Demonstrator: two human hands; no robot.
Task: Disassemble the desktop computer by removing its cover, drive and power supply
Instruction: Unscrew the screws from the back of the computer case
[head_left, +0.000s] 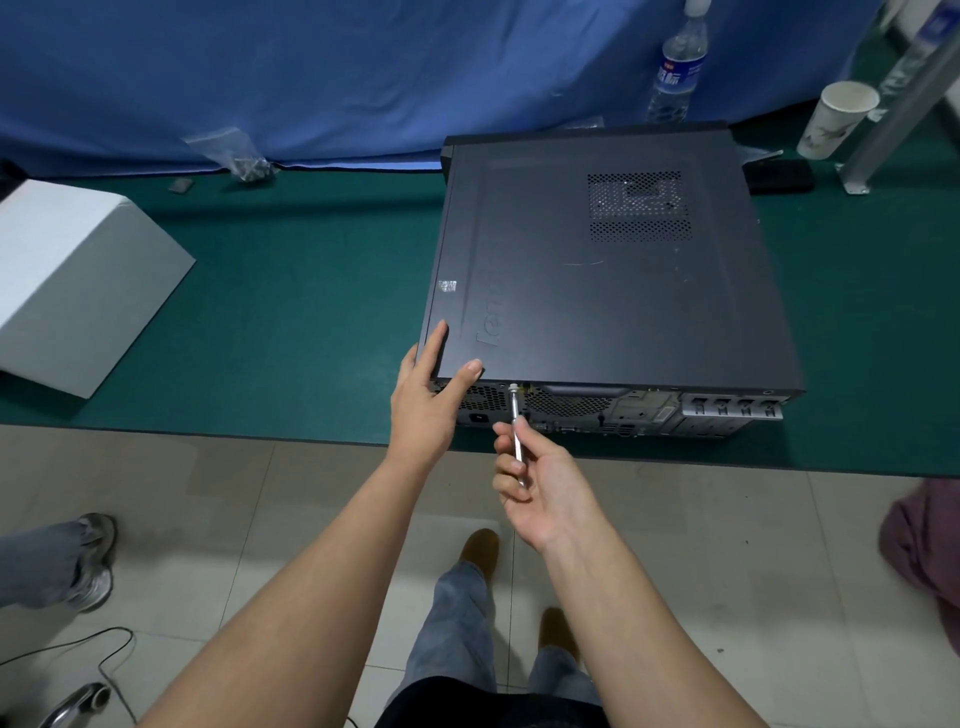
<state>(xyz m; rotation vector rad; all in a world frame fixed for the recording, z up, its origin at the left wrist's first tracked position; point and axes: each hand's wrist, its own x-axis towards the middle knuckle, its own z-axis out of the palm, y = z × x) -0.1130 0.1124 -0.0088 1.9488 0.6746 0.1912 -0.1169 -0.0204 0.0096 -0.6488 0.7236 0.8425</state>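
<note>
A dark grey metal desktop computer case (613, 270) lies flat on its side on a green-topped table (291, 312), filling the centre and right of the frame, its cover in place with a perforated vent patch toward the upper right and its port-lined rear panel facing the lower edge of the table. The left hand (431, 395) braces the case's near left corner: the fingers lie straight along the left edge and the thumb rests flat on top of the cover, so the hand is spread and pressing rather than curled. Just to its right, the right hand (540, 483) pinches a slim silver metal screwdriver (516, 426) between thumb and fingertips, the shaft tilted up so that its tip meets a silver screw at the top edge of the rear panel. In the left of the frame a white cardboard box (78, 280) sits on the table, well apart from the case. Behind the case, against a blue cloth backdrop (311, 73), stand a clear plastic water bottle (678, 67) and, at the upper right, a white paper cup (839, 119). A small clear plastic bag (234, 153) lies at the foot of the backdrop in the upper left.
</note>
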